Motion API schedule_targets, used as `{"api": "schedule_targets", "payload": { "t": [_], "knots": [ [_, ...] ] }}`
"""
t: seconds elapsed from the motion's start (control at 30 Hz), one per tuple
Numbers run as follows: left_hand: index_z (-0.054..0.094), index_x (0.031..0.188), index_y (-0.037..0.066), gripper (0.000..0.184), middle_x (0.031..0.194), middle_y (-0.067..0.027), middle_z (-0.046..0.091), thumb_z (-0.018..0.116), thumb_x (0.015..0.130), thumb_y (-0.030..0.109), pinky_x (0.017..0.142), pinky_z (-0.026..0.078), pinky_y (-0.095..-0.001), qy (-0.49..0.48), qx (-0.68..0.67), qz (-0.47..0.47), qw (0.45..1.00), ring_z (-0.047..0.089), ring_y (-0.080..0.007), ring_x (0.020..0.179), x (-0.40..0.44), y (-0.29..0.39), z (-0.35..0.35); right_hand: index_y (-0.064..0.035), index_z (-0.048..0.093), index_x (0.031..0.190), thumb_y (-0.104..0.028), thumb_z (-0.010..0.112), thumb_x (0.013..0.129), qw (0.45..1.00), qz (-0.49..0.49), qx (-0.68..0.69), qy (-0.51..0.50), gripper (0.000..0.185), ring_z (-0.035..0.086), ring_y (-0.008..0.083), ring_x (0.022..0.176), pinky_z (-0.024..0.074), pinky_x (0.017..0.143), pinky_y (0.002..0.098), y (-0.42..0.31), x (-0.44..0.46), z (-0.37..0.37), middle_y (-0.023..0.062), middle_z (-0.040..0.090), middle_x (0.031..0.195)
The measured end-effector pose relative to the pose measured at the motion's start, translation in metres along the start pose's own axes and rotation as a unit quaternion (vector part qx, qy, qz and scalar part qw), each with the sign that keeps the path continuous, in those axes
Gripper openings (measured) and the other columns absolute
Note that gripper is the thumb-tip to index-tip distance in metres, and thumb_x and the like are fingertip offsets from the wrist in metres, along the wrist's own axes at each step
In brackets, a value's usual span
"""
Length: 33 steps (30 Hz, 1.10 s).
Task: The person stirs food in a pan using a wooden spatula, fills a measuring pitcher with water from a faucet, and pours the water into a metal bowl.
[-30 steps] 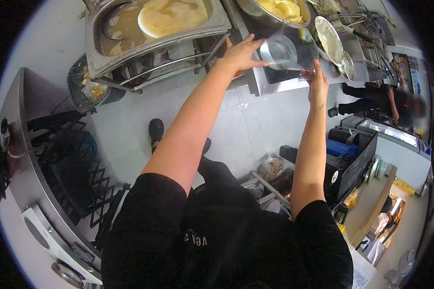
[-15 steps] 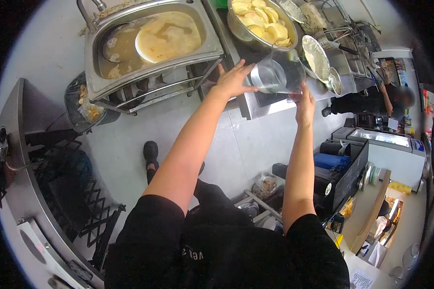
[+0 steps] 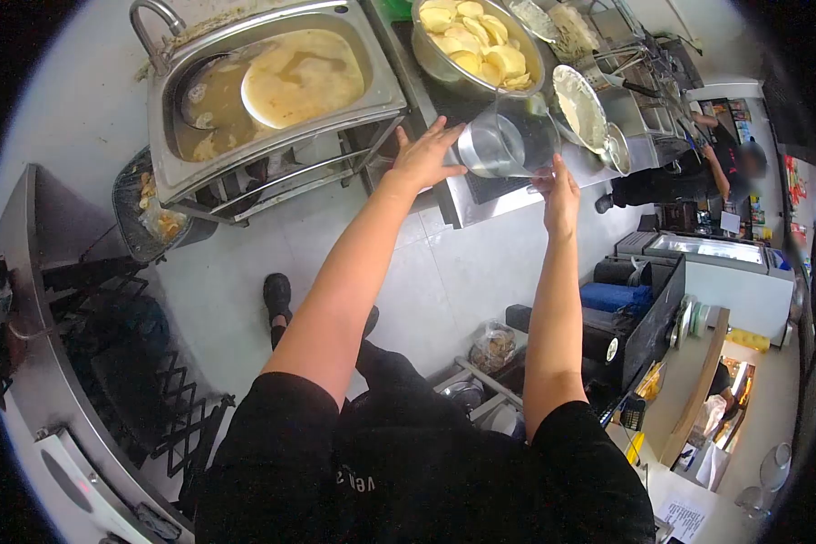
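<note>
A clear plastic jug lies tilted on its side over the steel counter, its round base facing left. My right hand is closed on the jug's near right side, around what looks like its handle. Beside the base, my left hand has its fingers spread and its thumb close to the jug; whether it touches is hard to tell. Just beyond the jug stands a metal bowl of pale yellow slices. A dish with a creamy, pale coating is to its right.
At the left, a steel sink holds cloudy water and a white dish. Below it stands a waste bin with scraps. A small pan and utensils are at the counter's right. Another person stands farther right.
The sink, bowl and counter have shifted left and come more fully into view, with the jug and both hands lower and farther left. The hold on the jug looks unchanged.
</note>
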<state>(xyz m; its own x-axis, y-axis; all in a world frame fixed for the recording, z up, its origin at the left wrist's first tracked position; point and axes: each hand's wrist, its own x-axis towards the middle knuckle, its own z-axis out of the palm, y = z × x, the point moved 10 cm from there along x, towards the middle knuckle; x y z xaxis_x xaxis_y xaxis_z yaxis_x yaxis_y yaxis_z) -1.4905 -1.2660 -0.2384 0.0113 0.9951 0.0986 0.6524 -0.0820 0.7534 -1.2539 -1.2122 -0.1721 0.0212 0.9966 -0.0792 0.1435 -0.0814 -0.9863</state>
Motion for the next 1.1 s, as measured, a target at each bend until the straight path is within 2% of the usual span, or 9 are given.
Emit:
{"api": "schedule_targets", "payload": {
  "t": [0.23, 0.37, 0.43, 0.53, 0.6, 0.67, 0.83, 0.97, 1.1],
  "knots": [
    [0.032, 0.138, 0.019, 0.074, 0.144, -0.0081, 0.03, 0.068, 0.075, 0.036, 0.101, 0.01, -0.0693, 0.008, -0.015, -0.013, 1.0, 0.018, -0.0183, 0.137, -0.005, -0.001, 0.0, 0.0014, 0.058, 0.096, -0.033, 0.06, 0.086, 0.996, 0.007, 0.081, -0.024, 0.036, 0.055, 0.0144, 0.07, 0.0429, 0.061, 0.0262, 0.02, 0.016, -0.003, 0.0075, 0.061, 0.083],
    [0.032, 0.138, 0.019, 0.07, 0.143, -0.0079, 0.032, 0.066, 0.078, 0.03, 0.1, 0.01, -0.0705, -0.034, -0.013, 0.012, 0.999, 0.021, -0.0194, 0.136, -0.011, -0.003, -0.007, -0.0082, 0.059, 0.094, -0.023, 0.058, 0.087, 0.982, 0.021, 0.185, -0.017, 0.017, 0.057, 0.0119, 0.078, 0.0401, 0.065, 0.0267, 0.015, 0.009, 0.01, 0.0012, 0.063, 0.091],
    [0.04, 0.134, 0.017, 0.061, 0.139, -0.0092, 0.038, 0.064, 0.079, 0.026, 0.103, 0.016, -0.0638, -0.004, -0.002, 0.04, 0.999, 0.03, -0.0236, 0.132, -0.017, -0.02, -0.028, -0.01, 0.06, 0.096, -0.024, 0.059, 0.086, 0.978, 0.024, 0.203, -0.028, 0.017, 0.057, 0.0111, 0.077, 0.0395, 0.066, 0.0265, 0.02, 0.011, 0.01, -0.0002, 0.064, 0.093],
    [0.057, 0.114, 0.006, 0.035, 0.116, -0.0144, 0.057, 0.06, 0.081, 0.015, 0.1, 0.036, -0.0403, 0.23, -0.039, 0.123, 0.964, 0.049, -0.0304, 0.115, -0.048, -0.05, -0.125, -0.0079, 0.058, 0.099, -0.022, 0.059, 0.086, 0.978, 0.038, 0.204, 0.023, 0.02, 0.057, 0.0126, 0.079, 0.0395, 0.067, 0.0264, 0.021, 0.006, 0.012, 0.0007, 0.062, 0.092],
    [0.055, 0.114, 0.003, 0.037, 0.112, -0.0177, 0.057, 0.059, 0.079, 0.01, 0.093, 0.041, -0.0409, 0.332, 0.038, 0.069, 0.94, 0.051, -0.0326, 0.109, -0.074, -0.093, -0.196, -0.0057, 0.056, 0.099, -0.021, 0.06, 0.086, 0.979, 0.042, 0.199, 0.008, 0.021, 0.055, 0.0135, 0.079, 0.0394, 0.069, 0.0261, 0.012, 0.001, 0.024, 0.0017, 0.06, 0.09],
    [0.055, 0.117, 0.003, 0.039, 0.115, -0.0185, 0.053, 0.061, 0.08, 0.014, 0.095, 0.04, -0.0405, 0.396, 0.132, -0.077, 0.906, 0.05, -0.036, 0.108, -0.096, -0.155, -0.255, -0.0067, 0.058, 0.092, -0.02, 0.064, 0.085, 0.974, 0.032, 0.222, -0.009, 0.016, 0.055, 0.0103, 0.073, 0.0408, 0.066, 0.0253, -0.011, -0.012, 0.048, -0.0003, 0.059, 0.083],
    [0.045, 0.121, -0.007, 0.051, 0.125, -0.0247, 0.043, 0.061, 0.076, 0.008, 0.094, 0.04, -0.0419, 0.317, 0.238, -0.184, 0.9, 0.046, -0.0403, 0.111, -0.093, -0.248, -0.345, -0.0075, 0.059, 0.081, -0.021, 0.065, 0.084, 0.982, 0.039, 0.178, -0.04, 0.015, 0.051, 0.0064, 0.061, 0.0394, 0.054, 0.0205, -0.052, -0.038, 0.117, -0.0006, 0.058, 0.076],
    [0.037, 0.126, -0.009, 0.059, 0.128, -0.0296, 0.038, 0.061, 0.076, 0.009, 0.099, 0.037, -0.0417, 0.352, 0.245, -0.153, 0.89, 0.042, -0.0411, 0.117, -0.071, -0.269, -0.395, -0.0034, 0.061, 0.085, -0.022, 0.064, 0.083, 0.983, 0.019, 0.16, -0.094, 0.019, 0.049, 0.0075, 0.059, 0.0384, 0.054, 0.0207, -0.059, -0.049, 0.202, -0.0001, 0.057, 0.072],
    [0.021, 0.132, -0.014, 0.072, 0.133, -0.0342, 0.03, 0.061, 0.076, 0.009, 0.103, 0.033, -0.0414, 0.35, 0.215, -0.2, 0.89, 0.036, -0.0433, 0.123, -0.037, -0.319, -0.419, -0.0086, 0.058, 0.07, -0.02, 0.064, 0.084, 0.981, 0.128, 0.111, -0.089, 0.019, 0.042, 0.0041, 0.056, 0.0313, 0.052, 0.0202, -0.073, -0.089, 0.297, -0.0053, 0.049, 0.063]
  ]
}}
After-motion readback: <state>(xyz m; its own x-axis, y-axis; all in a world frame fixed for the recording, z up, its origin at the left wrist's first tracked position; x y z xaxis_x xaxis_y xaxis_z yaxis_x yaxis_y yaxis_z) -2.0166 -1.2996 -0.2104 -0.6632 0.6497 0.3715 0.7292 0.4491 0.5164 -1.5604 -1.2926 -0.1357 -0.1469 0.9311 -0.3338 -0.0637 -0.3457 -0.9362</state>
